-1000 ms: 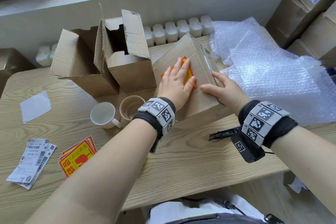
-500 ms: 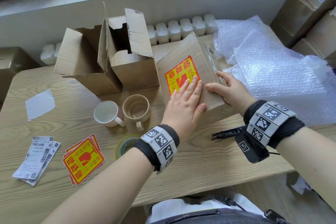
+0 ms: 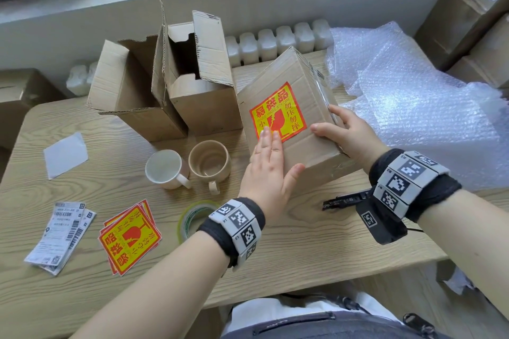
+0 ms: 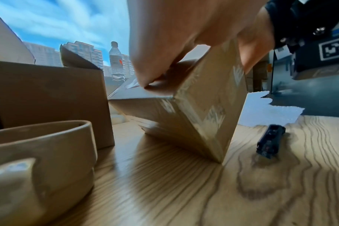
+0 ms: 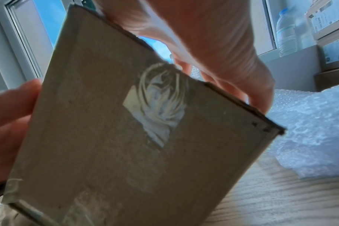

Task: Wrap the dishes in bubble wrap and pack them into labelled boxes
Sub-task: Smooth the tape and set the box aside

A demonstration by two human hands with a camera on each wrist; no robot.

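On the wooden worktop (image 3: 316, 250), the sealed cardboard box (image 3: 311, 146) stands tipped up on one bottom edge, leaning toward the window, with a red-and-yellow fragile sticker (image 3: 278, 115) on its upward face. The left hand (image 3: 265, 173) lies flat against that face, fingers (image 3: 268, 143) straight and close together, their tips on the sticker's lower edge, thumb spread to the side. The right hand (image 3: 347, 135) grips the box's right side, thumb on the labelled face and fingers curled round the taped edge (the right wrist view shows them wrapped over the far edge).

The step in hand looks like labelling: the sticker is on and is being smoothed down, so this box seems nearly done. Two unwrapped mugs, a white mug (image 3: 165, 169) and a beige mug (image 3: 210, 162), stand just left of the box, well clear of the bubble wrap (image 3: 413, 107) heaped on the right. Two open cartons (image 3: 170, 82) wait behind the mugs, and spare fragile stickers (image 3: 129, 237), a tape roll (image 3: 192, 215) and shipping labels (image 3: 62, 237) lie near the front edge.

Next, I judge, the box should be set down flat and moved aside; that calls for a firm two-sided hold, since it balances on an edge, and then a reach for a mug and a sheet of wrap.
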